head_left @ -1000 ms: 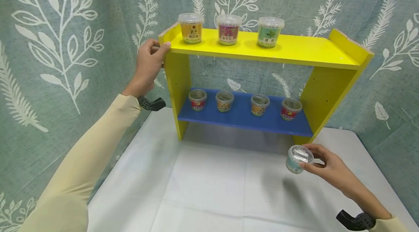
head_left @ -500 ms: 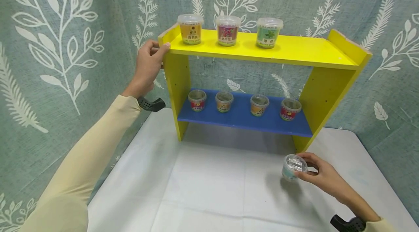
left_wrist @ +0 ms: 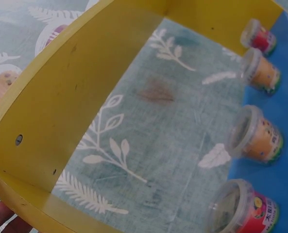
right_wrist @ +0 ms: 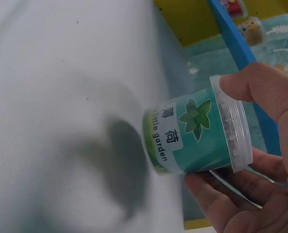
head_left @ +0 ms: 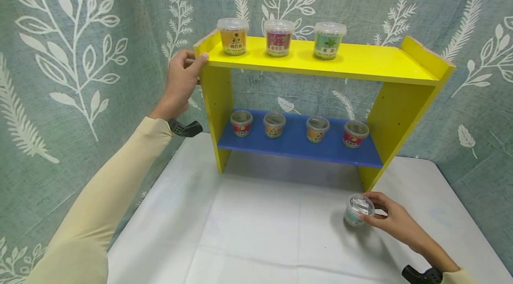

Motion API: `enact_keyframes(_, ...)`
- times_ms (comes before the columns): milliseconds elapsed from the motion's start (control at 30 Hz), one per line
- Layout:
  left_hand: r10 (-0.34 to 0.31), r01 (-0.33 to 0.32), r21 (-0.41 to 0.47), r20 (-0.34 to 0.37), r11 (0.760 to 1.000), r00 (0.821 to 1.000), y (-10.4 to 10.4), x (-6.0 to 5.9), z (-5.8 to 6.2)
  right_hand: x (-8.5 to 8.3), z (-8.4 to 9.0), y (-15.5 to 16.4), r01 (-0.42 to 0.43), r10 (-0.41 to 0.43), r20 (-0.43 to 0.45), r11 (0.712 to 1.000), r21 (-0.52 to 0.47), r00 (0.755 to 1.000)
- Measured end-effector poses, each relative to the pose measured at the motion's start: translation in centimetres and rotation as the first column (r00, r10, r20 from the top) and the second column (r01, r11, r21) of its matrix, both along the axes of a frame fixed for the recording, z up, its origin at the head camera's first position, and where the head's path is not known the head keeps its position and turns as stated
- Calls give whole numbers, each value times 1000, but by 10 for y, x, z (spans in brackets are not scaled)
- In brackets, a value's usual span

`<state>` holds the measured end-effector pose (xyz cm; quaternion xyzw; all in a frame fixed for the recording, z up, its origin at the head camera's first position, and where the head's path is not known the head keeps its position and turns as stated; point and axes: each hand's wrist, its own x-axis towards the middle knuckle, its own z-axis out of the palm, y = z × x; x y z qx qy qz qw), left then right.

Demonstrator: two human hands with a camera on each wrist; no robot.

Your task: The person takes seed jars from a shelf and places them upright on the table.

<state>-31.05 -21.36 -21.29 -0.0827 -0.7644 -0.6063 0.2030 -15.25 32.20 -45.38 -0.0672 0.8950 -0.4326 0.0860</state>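
Observation:
My right hand (head_left: 394,221) holds a lidded plastic tub (head_left: 358,211) by its rim, in front of the shelf's right foot. In the right wrist view, the tub (right_wrist: 194,128) is teal with a green leaf picture and a clear lid. Its base is close above the white table; whether it touches cannot be told. With thumb on the front edge, my left hand (head_left: 182,79) grips the upper left corner of the yellow shelf unit (head_left: 320,70). Only some fingertips (left_wrist: 3,216) show at the bottom left of the left wrist view.
On the top board stand an orange tub (head_left: 234,41), a magenta tub (head_left: 278,42) and a green tub (head_left: 327,45). Several red and orange tubs line the blue lower board (head_left: 296,148). Leaf-patterned cloth (head_left: 132,30) hangs behind the white table (head_left: 256,226).
My right hand has lowered the teal tub toward the table and slightly left. The left hand keeps its hold on the shelf corner, and the shelf stands almost the same.

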Motion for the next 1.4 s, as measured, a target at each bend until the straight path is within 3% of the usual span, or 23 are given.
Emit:
enact_keyframes(600,9,-9,-11,-11,1000,1000,0,1,-3,4,-19,1,-21,21,-8,1000,-5,1000)
enact_keyframes(1167,6,-6,-12,-12,1000,1000,1,-1,-2,4,-15,4,-30,29,46,1000,3,998)
enact_keyframes(1400,1,-1,2,-13,1000,1000,2,0,-1,1,-3,7,-32,34,-70,999,24,997)
